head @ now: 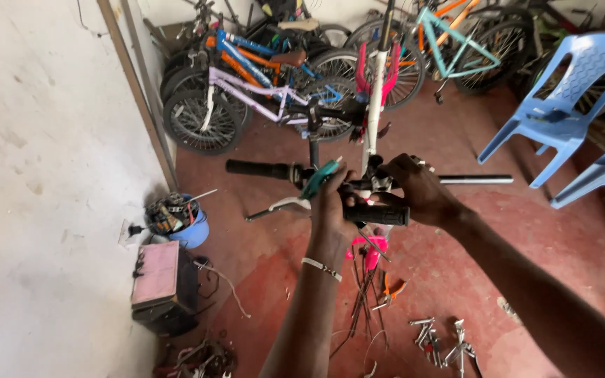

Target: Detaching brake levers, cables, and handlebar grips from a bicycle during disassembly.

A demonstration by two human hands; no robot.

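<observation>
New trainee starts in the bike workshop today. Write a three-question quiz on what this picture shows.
1. True or false: the left hand holds a tool with a teal handle against the handlebar.
2. What does the right hand grip? A) the blue plastic chair B) a loose black grip C) a wheel
3. What lies in the blue bucket by the wall?

Key
1. True.
2. B: the loose black grip is in its fingers.
3. A jumble of small tools and parts.
</observation>
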